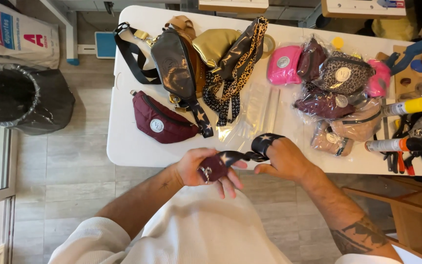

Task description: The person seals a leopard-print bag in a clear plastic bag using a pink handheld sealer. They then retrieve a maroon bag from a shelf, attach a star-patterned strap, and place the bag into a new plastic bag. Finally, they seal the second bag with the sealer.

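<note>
I am pinching the strap's maroon clasp end in my left hand (206, 168) while my right hand (282, 159) is looping the limp, light star-print strap (250, 152) over the table (123, 146) edge, best gripped by its stiffer end.

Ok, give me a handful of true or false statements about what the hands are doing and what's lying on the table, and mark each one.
1. Both hands hold a dark strap printed with stars. True: the left hand grips the end with the metal clasp, and the strap wraps over the right hand.
2. The maroon waist bag lies on the floor. False: it lies on the white table.
3. Several bags on the right of the table are in clear plastic wrap. True, among them a leopard-print bag.
4. The bin with the black liner stands on the table. False: it stands on the floor, left of the table.
</note>
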